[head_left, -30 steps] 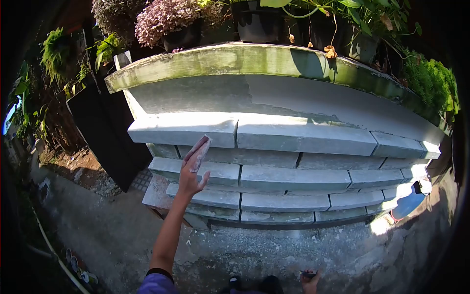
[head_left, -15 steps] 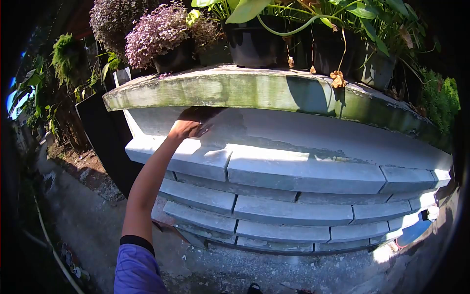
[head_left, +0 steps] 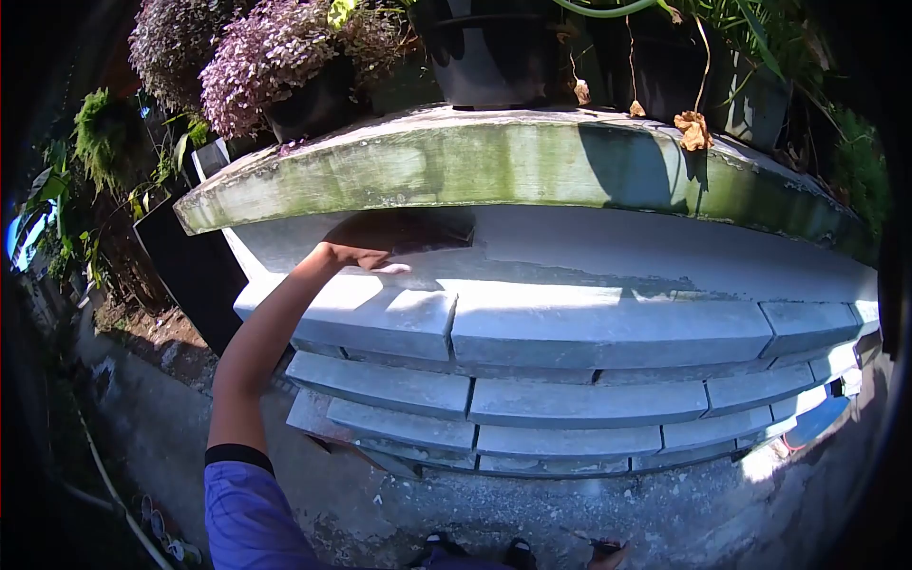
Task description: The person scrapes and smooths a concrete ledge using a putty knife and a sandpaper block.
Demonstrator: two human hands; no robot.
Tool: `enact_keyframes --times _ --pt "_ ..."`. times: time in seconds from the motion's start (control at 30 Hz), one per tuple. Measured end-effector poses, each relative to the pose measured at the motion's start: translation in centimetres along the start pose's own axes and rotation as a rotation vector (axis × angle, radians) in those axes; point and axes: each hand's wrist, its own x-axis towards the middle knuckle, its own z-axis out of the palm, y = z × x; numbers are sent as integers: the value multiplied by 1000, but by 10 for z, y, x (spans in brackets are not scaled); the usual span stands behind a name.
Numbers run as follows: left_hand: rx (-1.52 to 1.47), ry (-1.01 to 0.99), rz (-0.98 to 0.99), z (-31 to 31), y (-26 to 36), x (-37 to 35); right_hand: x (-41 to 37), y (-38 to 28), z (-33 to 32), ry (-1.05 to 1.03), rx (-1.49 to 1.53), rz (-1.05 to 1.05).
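My left hand [head_left: 359, 249] reaches under the mossy concrete ledge [head_left: 456, 166], close to the pale grey wall [head_left: 589, 242]. Its fingers are closed on a dark flat tool [head_left: 442, 231] that lies against the wall, partly lost in shadow. What kind of tool it is, I cannot make out. At the bottom edge, my right hand [head_left: 606, 560] shows only in part, closed around a thin tool with a dark handle [head_left: 605, 546]. Below the wall, grey painted blocks [head_left: 608, 332] step down in several courses.
Black plant pots [head_left: 489, 62] and a purple-leaved plant [head_left: 271, 71] stand on the ledge. A dark panel [head_left: 190, 261] leans at the left. A blue object [head_left: 817, 423] lies at the right end. My feet [head_left: 442, 543] are on rough concrete ground [head_left: 532, 499].
My left hand has shifted slightly down relative to the ledge, and more of the dark tool shows. My right hand has come into view at the bottom. The view has tilted down slightly.
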Motion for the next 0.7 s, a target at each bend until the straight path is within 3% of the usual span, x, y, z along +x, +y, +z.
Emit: enact_keyframes --times 0.1,0.17,0.2,0.23,0.27,0.3,0.33,0.43,0.5,0.53,0.57,0.63,0.67,0.7 --pt "59 308 -11 22 -29 -11 26 46 -59 89 43 25" --pt "-124 80 -177 -26 33 -24 36 77 -86 145 88 33" --pt "-293 45 139 -1 24 -15 36 89 -93 173 113 33" --pt "-397 11 287 17 12 -10 23 95 -77 164 149 32" --pt "-505 -42 432 21 7 -7 2 89 -62 160 172 30" --pt "-729 65 410 23 -2 -15 -22 83 -44 156 195 28" --pt "-934 49 176 55 -14 -24 -32 84 -44 156 177 14" --pt "-554 -330 -409 -3 9 -36 -61 99 -40 159 163 -19" --pt "-215 175 263 40 14 -32 -76 112 -39 170 163 -34" --pt "-208 210 399 36 10 -32 -81 116 -39 174 158 -44" --pt "-504 87 393 39 -5 -31 -85 118 -40 179 158 -57" --pt "-959 -100 -184 51 -28 -51 -92 127 -39 194 151 -70" --pt "-766 -77 -360 39 -35 -58 -95 132 -38 196 151 -70" --pt "-558 -38 -361 31 -35 -61 -99 139 -38 201 149 -70"
